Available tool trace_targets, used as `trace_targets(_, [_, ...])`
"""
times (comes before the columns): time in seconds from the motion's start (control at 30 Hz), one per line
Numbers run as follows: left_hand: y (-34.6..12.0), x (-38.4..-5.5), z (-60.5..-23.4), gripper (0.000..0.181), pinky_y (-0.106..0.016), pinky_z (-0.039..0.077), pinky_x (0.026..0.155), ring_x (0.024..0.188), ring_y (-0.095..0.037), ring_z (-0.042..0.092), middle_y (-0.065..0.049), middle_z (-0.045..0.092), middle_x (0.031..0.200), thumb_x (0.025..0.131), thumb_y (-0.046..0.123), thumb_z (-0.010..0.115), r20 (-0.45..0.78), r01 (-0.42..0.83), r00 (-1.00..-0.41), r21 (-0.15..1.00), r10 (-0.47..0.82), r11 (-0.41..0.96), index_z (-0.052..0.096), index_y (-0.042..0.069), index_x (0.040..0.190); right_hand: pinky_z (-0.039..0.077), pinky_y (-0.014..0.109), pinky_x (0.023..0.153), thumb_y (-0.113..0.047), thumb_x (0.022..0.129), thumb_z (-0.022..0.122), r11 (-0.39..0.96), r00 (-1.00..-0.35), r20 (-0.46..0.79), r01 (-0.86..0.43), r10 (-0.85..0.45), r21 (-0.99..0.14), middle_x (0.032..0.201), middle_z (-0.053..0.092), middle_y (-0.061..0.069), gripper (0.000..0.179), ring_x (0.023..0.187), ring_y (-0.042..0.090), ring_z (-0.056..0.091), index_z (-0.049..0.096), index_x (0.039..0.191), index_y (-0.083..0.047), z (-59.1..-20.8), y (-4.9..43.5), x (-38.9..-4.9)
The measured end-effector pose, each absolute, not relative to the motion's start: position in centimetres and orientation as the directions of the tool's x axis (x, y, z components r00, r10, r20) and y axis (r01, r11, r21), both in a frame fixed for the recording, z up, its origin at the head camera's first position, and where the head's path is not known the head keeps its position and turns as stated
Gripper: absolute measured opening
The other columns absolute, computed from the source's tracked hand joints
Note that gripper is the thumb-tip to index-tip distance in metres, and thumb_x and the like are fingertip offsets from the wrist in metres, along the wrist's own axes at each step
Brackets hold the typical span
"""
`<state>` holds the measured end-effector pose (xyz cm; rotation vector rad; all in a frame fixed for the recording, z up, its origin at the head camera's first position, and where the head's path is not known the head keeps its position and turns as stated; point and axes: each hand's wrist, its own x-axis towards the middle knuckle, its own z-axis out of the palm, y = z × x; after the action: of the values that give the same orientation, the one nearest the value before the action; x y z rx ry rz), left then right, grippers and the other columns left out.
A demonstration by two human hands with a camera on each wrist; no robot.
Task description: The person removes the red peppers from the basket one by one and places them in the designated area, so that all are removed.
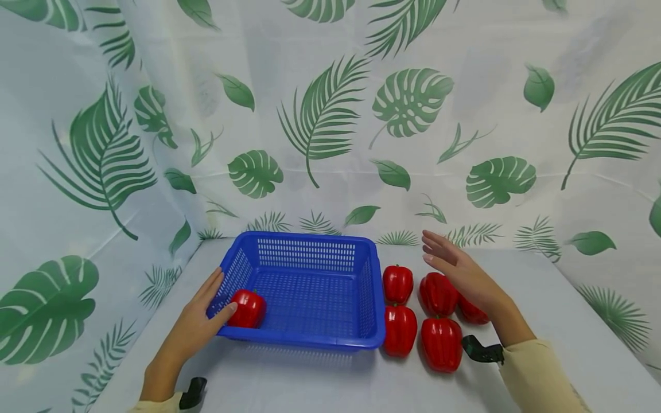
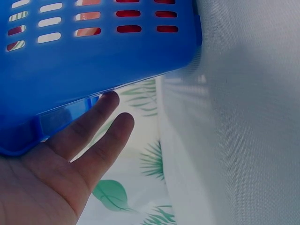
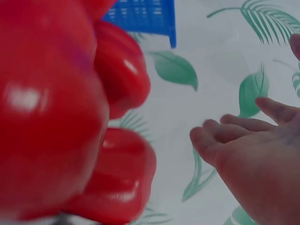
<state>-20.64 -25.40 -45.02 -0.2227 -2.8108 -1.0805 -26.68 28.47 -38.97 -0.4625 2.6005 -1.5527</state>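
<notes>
A blue plastic basket [image 1: 310, 338] with slotted walls stands on the table, a red bell pepper [image 1: 248, 308] in its near left corner. My left hand [image 1: 198, 315] lies at the basket's left rim, thumb over the edge by that pepper; in the left wrist view its fingers [image 2: 101, 154] are spread beside the blue wall. Above the peppers right of the basket, my right hand [image 1: 462, 272] hovers with fingers extended, holding nothing. Below it are several red bell peppers, among them a back one [image 1: 438, 293] and a front one [image 1: 441, 344].
Two more bell peppers, one farther back [image 1: 397, 284] and one nearer [image 1: 399, 331], stand close along the basket's right wall. A white table [image 1: 289, 384] carries everything. Leaf-printed cloth [image 1: 330, 115] hangs behind and at the sides.
</notes>
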Motion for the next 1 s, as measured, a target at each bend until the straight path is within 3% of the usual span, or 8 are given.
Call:
trace_targets(0.53, [-25.5,-20.7,-45.1,0.088,-0.075,0.037,0.108,0.156,-0.055,0.022,-0.021,0.019,0.176,0.104,0.046,0.064,0.152,0.164,-0.985,0.658,0.083,0.735,0.025,0.001,0.169,0.026,0.078,0.117,-0.043,0.109,0.060,0.399,-0.924,0.098,-0.253,-0.371,-0.881,0.169,0.042,0.010,0.068,0.153,0.040,0.041,0.034,0.169,-0.025,-38.4,24.0,-27.9])
trace_targets(0.83, [-25.6,-20.7,-45.2,0.087,-0.075,0.038,0.107,0.156,-0.054,0.022,-0.021,0.020,0.176,0.104,0.045,0.064,0.164,0.169,-0.983,0.660,0.080,0.732,0.026,0.001,0.169,0.035,0.072,0.116,-0.044,0.109,0.061,0.364,-0.904,0.102,-0.268,-0.415,-0.892,0.165,0.047,0.008,0.065,0.148,0.039,0.048,0.040,0.167,-0.023,-37.7,21.5,-28.5])
trace_targets(1.0, [-25.6,-20.8,-45.2,0.087,-0.075,0.036,0.109,0.157,-0.053,0.022,-0.020,0.020,0.176,0.104,0.045,0.064,0.169,0.178,-0.982,0.663,0.086,0.727,0.026,0.002,0.169,0.034,0.073,0.116,-0.043,0.109,0.061,0.364,-0.901,0.096,-0.266,-0.424,-0.893,0.165,0.047,0.012,0.064,0.149,0.040,0.046,0.041,0.166,-0.022,-37.7,20.2,-28.8])
